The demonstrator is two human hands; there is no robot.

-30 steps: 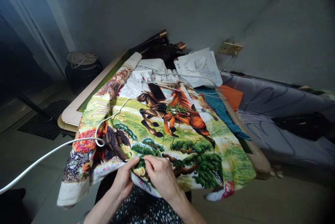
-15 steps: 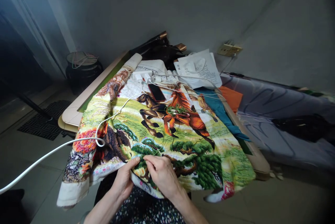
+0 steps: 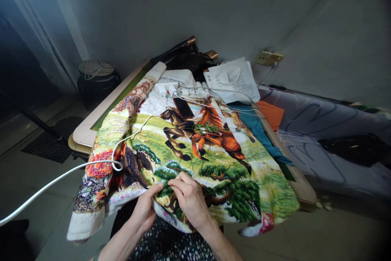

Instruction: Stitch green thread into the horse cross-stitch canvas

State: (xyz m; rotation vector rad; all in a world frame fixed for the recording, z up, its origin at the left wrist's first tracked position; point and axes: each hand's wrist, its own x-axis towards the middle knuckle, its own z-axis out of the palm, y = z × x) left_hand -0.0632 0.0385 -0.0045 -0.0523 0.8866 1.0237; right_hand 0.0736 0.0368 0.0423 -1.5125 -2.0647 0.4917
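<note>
left hand point(image 3: 146, 209): grips near hem of embroidered cloth point(image 3: 183, 151), thumb on top, fingers curled under the edge.
right hand point(image 3: 190, 199): on the cloth just right of the left thumb, fingers pressed together, pinching at the stitching; needle too small to tell.
cloth: draped over bench point(image 3: 88, 128), hem at the fingers.
white cable point(image 3: 76, 167): left of fingers, looped on cloth.
phone point(image 3: 182, 107): well beyond fingers, on the cloth.
white bag point(image 3: 233, 77): farther back.

The single head-worn camera looks forward and steeply down from close above the embroidered cloth point(image 3: 189, 151) spread over the counter point(image 3: 88, 128), facing the grey wall point(image 3: 214, 8) beyond.
</note>
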